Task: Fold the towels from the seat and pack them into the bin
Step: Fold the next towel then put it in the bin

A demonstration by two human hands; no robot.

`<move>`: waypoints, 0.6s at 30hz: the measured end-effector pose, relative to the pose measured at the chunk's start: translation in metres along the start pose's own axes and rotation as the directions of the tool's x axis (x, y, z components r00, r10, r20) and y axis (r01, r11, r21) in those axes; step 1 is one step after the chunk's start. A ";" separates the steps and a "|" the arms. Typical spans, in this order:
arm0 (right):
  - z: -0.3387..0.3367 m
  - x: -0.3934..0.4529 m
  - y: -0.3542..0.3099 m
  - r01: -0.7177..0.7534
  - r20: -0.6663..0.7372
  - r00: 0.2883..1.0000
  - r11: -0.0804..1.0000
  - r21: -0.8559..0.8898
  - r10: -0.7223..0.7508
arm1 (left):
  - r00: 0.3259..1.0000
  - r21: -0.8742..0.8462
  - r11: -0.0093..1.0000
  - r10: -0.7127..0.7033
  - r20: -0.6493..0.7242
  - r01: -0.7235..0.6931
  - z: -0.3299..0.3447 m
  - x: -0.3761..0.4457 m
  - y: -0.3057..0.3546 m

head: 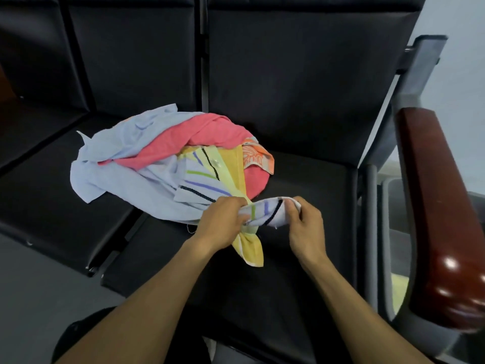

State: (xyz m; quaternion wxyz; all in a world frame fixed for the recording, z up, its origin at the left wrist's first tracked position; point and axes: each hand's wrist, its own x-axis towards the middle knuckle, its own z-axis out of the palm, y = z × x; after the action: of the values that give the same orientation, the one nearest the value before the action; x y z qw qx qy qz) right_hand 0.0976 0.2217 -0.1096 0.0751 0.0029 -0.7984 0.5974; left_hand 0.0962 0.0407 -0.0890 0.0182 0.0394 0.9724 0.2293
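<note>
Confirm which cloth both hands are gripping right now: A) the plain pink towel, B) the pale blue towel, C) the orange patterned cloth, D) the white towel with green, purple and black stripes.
D: the left hand and right hand both pinch the bunched white striped towel, pulled out from the pile.

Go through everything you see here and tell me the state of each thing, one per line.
Striped towel: bunched, gripped by both hands, trailing back into the pile.
Left hand: gripping the striped towel.
Right hand: pinching the towel's end.
Light blue towel: crumpled, unfolded.
Pink towel: crumpled in the pile.
Orange patterned towel: mostly buried.
Seat: holding the pile.
</note>
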 end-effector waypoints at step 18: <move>0.014 -0.013 -0.012 0.004 0.378 0.926 0.999 0.043 -0.020 | 0.964 -0.337 0.907 0.207 -0.165 -0.252 -0.013 -0.008 0.013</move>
State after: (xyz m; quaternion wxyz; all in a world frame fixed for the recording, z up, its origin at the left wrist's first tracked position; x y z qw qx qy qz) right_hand 0.1099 0.2042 -0.1036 -0.0766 0.1245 -0.7853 0.6017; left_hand 0.1040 0.0461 -0.0710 -0.0635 0.1351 0.9028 0.4034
